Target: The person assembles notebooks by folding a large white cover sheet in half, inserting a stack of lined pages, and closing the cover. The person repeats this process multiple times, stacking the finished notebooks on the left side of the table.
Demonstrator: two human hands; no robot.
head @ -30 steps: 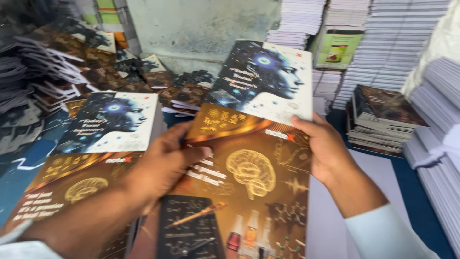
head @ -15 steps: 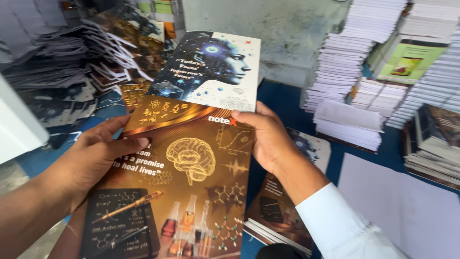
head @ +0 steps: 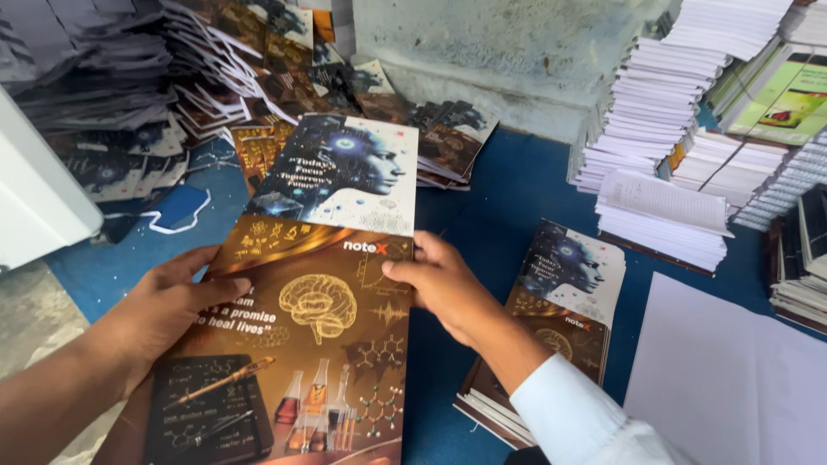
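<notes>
I hold a large printed cover sheet [head: 319, 284] flat in front of me, brown with a golden brain below and a blue-white robot head on its upper panel. My left hand [head: 168, 306] grips its left edge, thumb on top. My right hand [head: 439, 284], in a white sleeve, pinches the right edge at the fold line. A finished stack of notebooks [head: 551, 336] with the same cover lies just right of my right arm on the blue surface [head: 508, 198].
Heaps of loose printed covers [head: 198, 77] fill the far left. Tall stacks of white page blocks [head: 663, 95] stand at the right, with a green-covered book [head: 788, 99] among them. A white sheet [head: 732, 370] lies at bottom right, a white object's edge [head: 39, 198] at left.
My view has swung right and down. The cover sheet came closer and lower, away from the cover pile at left; both hands kept their hold on its edges.
</notes>
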